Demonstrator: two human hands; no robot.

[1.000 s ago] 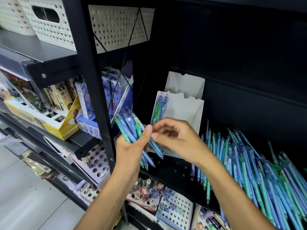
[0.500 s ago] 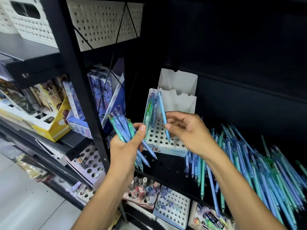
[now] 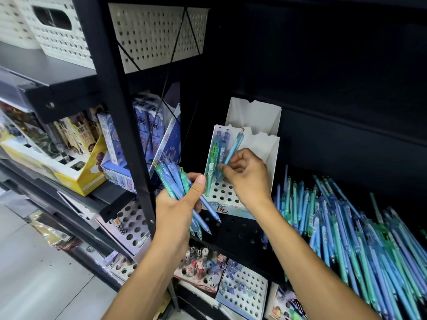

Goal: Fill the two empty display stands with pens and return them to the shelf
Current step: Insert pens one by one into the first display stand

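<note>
A white display stand point(image 3: 227, 192) with rows of round holes sits on the dark shelf, several blue and green pens upright in its left column. A second white stand point(image 3: 254, 112) rises behind it, its holes hidden. My right hand point(image 3: 246, 179) pinches one light blue pen point(image 3: 233, 146), which slants down into the front stand. My left hand point(image 3: 180, 202) grips a bundle of pens point(image 3: 172, 174) just left of the stand, tips pointing down. A large loose pile of blue and green pens point(image 3: 342, 222) lies on the shelf to the right.
A black shelf post point(image 3: 120, 107) stands just left of my left hand. Boxed goods point(image 3: 147, 125) and a yellow tray point(image 3: 85, 179) fill the left shelves. White baskets point(image 3: 157, 35) sit above. More holed stands point(image 3: 245, 294) stand on the lower shelf.
My right hand drew one pen from the bundle and carried it to the front stand, where it now slants into the holes. The left hand kept its bundle.
</note>
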